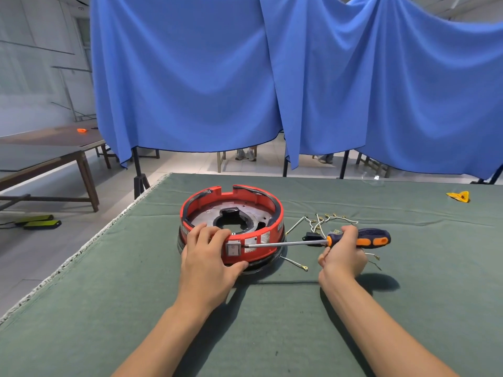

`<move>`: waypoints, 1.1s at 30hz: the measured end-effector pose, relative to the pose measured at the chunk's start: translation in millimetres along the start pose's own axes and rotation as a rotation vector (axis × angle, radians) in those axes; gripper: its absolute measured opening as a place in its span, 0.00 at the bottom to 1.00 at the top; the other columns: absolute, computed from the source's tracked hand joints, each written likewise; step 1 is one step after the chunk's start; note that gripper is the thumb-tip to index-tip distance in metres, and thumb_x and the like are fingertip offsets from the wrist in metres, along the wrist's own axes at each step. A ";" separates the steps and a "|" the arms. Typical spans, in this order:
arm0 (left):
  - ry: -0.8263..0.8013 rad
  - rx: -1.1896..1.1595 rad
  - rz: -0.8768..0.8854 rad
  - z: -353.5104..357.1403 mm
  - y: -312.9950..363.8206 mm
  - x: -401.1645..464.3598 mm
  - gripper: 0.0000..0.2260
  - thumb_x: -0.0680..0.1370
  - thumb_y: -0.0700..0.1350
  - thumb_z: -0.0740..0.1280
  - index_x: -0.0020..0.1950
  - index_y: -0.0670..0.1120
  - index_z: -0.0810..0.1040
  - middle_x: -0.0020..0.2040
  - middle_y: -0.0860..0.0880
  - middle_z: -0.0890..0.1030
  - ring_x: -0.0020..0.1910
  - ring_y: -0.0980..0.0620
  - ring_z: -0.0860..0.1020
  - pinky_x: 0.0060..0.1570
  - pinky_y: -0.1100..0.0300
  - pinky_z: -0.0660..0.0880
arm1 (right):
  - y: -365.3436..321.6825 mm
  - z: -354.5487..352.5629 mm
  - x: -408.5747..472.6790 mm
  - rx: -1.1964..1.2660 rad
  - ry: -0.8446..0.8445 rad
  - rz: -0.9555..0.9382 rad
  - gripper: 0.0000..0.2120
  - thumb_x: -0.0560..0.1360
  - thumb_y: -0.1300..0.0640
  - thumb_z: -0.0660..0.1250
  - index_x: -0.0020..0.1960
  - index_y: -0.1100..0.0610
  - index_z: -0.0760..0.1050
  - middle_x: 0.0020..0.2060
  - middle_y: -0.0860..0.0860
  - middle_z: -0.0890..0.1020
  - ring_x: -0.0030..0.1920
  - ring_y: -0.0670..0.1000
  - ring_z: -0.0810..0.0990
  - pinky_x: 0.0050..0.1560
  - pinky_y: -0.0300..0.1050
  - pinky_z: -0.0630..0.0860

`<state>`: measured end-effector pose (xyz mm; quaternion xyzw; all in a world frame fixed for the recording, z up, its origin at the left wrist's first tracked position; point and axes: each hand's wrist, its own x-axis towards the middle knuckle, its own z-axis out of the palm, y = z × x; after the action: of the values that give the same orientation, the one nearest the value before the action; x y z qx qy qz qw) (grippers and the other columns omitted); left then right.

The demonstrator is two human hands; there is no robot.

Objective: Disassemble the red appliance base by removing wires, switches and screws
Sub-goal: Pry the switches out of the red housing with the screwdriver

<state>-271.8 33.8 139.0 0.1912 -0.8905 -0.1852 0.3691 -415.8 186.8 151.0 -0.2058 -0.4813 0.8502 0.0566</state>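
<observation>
Head view: red appliance base (261,242), a ring-shaped housing with a metal plate inside, sits on the green cloth-covered table (136,281), centre of frame, near the person. Left hand (208,257) grasps the base's near-left wall, fingers curled over the rim, thumb against the lower black edge. Grey rocker switch (233,248) is set in the red wall, just beside the left fingers. Right hand (343,253) grips the screwdriver (321,241) by its blue-orange handle; the shaft lies roughly horizontal, tip at the switch's right edge. Loose wires (324,221) with metal terminals lie on the cloth right of the base, behind the right hand, together with a small black part (309,236). One more wire (295,263) lies near the base's right foot. Yellow object (460,196) far right on the table. Blue curtain (272,77) hangs behind.
</observation>
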 end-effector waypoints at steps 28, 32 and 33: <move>0.005 -0.002 -0.016 2.4 0.0 2.4 0.27 0.64 0.54 0.77 0.60 0.49 0.76 0.58 0.53 0.73 0.64 0.55 0.61 0.59 0.47 0.66 | 3.5 0.7 -3.6 0.009 0.063 -0.014 0.12 0.69 0.49 0.64 0.33 0.55 0.70 0.26 0.49 0.73 0.22 0.49 0.63 0.19 0.33 0.56; -0.006 -0.006 -0.012 1.7 -0.9 2.9 0.27 0.64 0.53 0.78 0.60 0.49 0.76 0.58 0.53 0.73 0.64 0.55 0.61 0.59 0.48 0.66 | 5.3 14.3 10.7 -0.073 0.026 0.029 0.11 0.70 0.49 0.64 0.36 0.55 0.68 0.28 0.49 0.71 0.25 0.50 0.64 0.19 0.33 0.55; -0.007 -0.012 -0.009 1.4 -1.5 2.6 0.27 0.64 0.53 0.78 0.60 0.48 0.76 0.58 0.53 0.73 0.64 0.55 0.62 0.59 0.48 0.66 | 5.4 18.7 14.3 -0.106 0.013 0.034 0.11 0.70 0.49 0.64 0.36 0.55 0.68 0.28 0.49 0.71 0.25 0.50 0.64 0.19 0.34 0.55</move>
<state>-274.2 31.5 138.9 0.1925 -0.8898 -0.1928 0.3662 -435.8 173.2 150.6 -0.2222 -0.5216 0.8230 0.0346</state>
